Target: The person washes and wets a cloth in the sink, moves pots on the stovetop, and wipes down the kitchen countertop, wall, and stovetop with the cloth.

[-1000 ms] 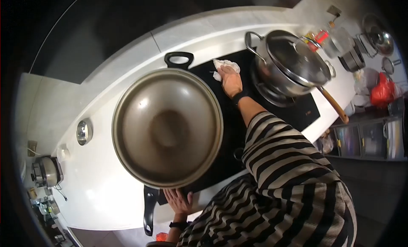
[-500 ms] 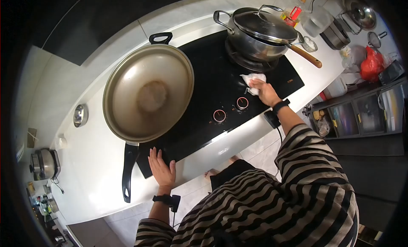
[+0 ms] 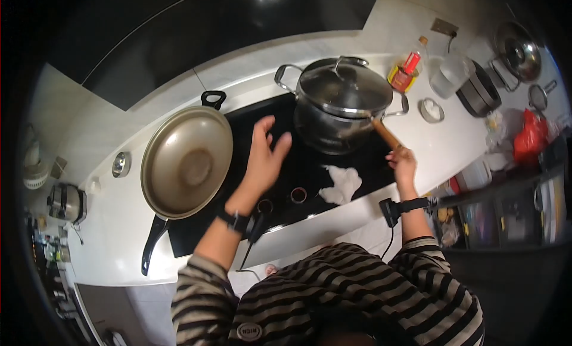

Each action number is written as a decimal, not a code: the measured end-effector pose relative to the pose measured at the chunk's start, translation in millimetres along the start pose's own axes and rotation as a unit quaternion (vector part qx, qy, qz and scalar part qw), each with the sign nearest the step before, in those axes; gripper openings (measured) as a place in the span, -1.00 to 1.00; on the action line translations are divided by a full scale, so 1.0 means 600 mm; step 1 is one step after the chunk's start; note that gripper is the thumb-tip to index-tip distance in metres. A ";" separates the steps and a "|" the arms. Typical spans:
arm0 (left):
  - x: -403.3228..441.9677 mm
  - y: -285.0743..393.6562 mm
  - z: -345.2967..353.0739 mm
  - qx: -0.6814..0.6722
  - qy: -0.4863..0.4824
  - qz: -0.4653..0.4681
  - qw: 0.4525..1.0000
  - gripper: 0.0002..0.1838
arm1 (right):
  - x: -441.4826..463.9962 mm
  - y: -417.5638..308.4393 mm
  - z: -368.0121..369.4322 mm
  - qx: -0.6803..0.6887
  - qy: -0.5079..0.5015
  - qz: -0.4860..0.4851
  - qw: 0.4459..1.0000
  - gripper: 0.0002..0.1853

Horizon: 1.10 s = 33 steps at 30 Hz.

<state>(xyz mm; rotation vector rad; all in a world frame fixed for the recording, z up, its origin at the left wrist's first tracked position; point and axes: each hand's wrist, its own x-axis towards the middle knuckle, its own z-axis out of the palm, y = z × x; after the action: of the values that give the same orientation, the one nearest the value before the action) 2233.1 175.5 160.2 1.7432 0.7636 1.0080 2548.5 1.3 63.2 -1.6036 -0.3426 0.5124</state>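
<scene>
My left hand is open, thumb and fingers apart, over the black cooktop between the frying pan and the pot. It holds nothing. My right hand closes on the end of a wooden handle that sticks out at the right rim of a steel pot. What the handle belongs to is partly hidden. A glass lid covers the pot. On the cooktop's front part lies a crumpled white wipe, touched by neither hand. The large frying pan rests at the left.
Two control knobs sit near the cooktop's front edge. Behind the pot's right side are a bottle with a red label and a small bowl of white stuff. A small metal bowl stands left of the pan. A dark range hood hangs above.
My right hand has let go of the wipe and taken the wooden handle. The left hand has risen from the cooktop's front edge towards the pot. The view has shifted.
</scene>
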 end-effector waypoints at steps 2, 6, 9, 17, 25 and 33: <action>0.123 -0.046 0.032 -0.058 0.060 -0.088 0.993 -0.24 | 0.090 -0.055 -0.030 0.176 -0.005 0.057 0.983 -0.65; 0.280 -0.070 0.078 -0.298 0.164 -0.288 0.895 -0.29 | 0.199 -0.135 -0.008 0.343 -0.128 0.166 0.916 -0.53; 0.319 -0.095 0.088 -0.359 0.211 -0.296 0.860 -0.41 | 0.202 -0.174 0.034 0.387 -0.146 0.227 0.881 -0.59; 0.245 -0.064 0.078 -0.441 0.198 -0.335 0.809 -0.55 | 0.288 -0.117 0.034 0.335 -0.187 0.182 0.905 -0.72; 0.054 0.041 0.081 -0.469 0.261 -0.382 0.752 -0.59 | 0.259 -0.178 -0.045 0.282 -0.273 0.191 0.900 -0.77; -0.223 0.239 -0.049 -0.573 0.213 -0.272 0.743 -0.67 | 0.025 -0.338 -0.046 0.243 -0.454 0.176 0.839 -0.87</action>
<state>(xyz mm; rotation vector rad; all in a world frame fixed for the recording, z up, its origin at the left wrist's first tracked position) 2152.7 24.6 261.3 0.1820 0.6226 1.0876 2592.1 5.8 263.5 -0.8259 -0.5627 1.5271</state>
